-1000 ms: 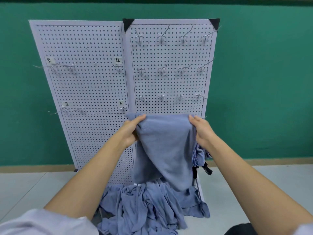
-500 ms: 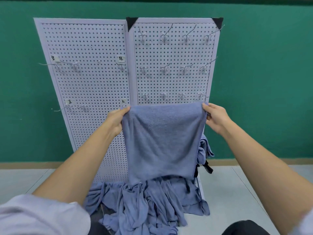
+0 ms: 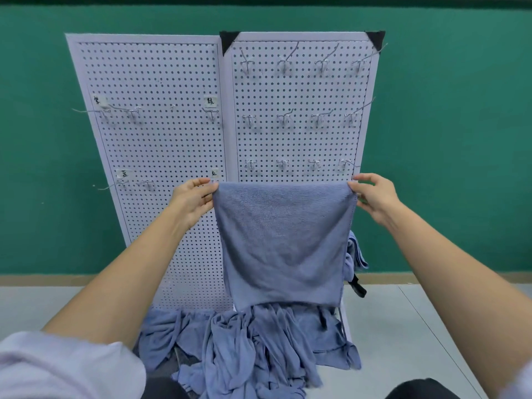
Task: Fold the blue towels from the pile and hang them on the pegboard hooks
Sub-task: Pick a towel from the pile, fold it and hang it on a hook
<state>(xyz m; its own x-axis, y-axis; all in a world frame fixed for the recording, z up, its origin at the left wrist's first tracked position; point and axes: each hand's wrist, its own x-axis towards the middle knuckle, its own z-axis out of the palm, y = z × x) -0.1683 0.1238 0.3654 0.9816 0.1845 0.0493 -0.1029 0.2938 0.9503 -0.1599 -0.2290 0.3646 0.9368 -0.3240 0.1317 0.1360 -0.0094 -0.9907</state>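
A blue towel [image 3: 283, 240] hangs flat and stretched wide in front of the white pegboard [image 3: 302, 133]. My left hand [image 3: 193, 200] pinches its upper left corner and my right hand [image 3: 374, 194] pinches its upper right corner. The towel's top edge sits just below the lowest row of metal hooks [image 3: 283, 164] on the right panel. A crumpled pile of blue towels [image 3: 247, 349] lies below, at the foot of the board. The lower middle of the pegboard is hidden behind the held towel.
The left pegboard panel [image 3: 155, 139] carries a few hooks and small paper labels. More blue cloth [image 3: 355, 251] hangs at the right panel's lower edge beside a black strap [image 3: 358, 286]. A green wall [image 3: 454, 139] stands behind; pale floor [image 3: 383, 321] lies around.
My hands moved apart and rose, spreading the bunched towel out into a flat, taut sheet held by its two top corners.
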